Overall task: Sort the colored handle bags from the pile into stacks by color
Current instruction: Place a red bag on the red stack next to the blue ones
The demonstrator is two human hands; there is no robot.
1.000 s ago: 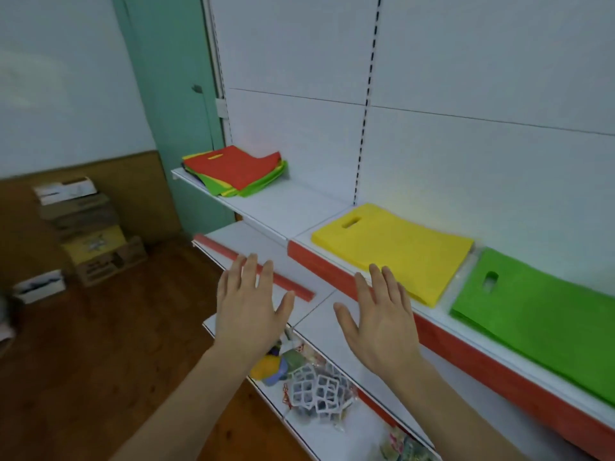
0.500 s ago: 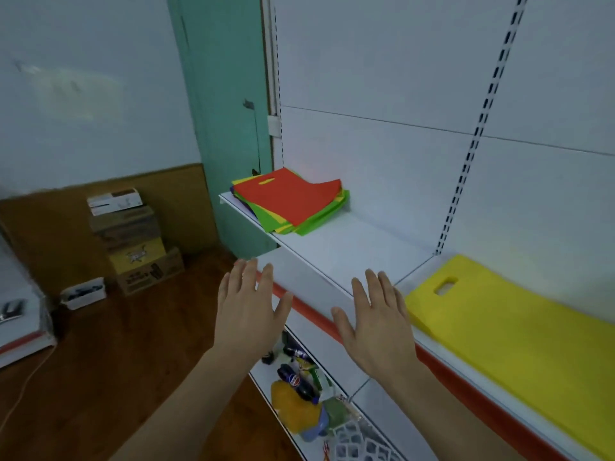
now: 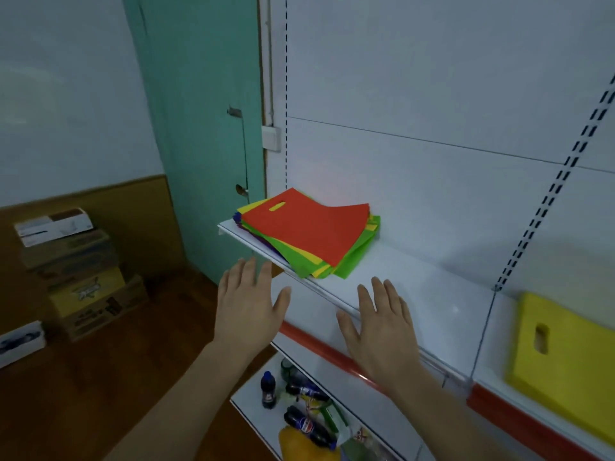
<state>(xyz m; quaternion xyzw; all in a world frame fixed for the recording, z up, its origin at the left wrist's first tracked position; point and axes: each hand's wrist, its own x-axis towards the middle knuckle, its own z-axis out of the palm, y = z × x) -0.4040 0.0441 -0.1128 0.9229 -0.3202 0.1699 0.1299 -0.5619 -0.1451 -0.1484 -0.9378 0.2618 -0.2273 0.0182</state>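
Note:
A mixed pile of handle bags lies at the left end of the white shelf [image 3: 409, 287]. A red bag [image 3: 309, 227] is on top, with green [image 3: 346, 264], yellow and purple bags showing beneath it. A stack of yellow bags [image 3: 572, 357] lies on the shelf at the far right. My left hand [image 3: 248, 304] hovers below the pile's front edge with fingers straight, holding nothing. My right hand [image 3: 379, 324] is spread flat over the shelf's front edge, right of the pile, and holds nothing too.
A teal door [image 3: 199, 128] stands left of the shelving. Stacked cardboard boxes [image 3: 76, 274] sit on the wooden floor at the left. A lower shelf [image 3: 253, 424] holds drink bottles [image 3: 268, 390] and other goods. A red strip [image 3: 332, 357] edges the shelf below.
The view has swung left and closer to the mixed pile. The green stack has left the view and the yellow stack sits at the right edge. Both hands stay open, nearer the pile.

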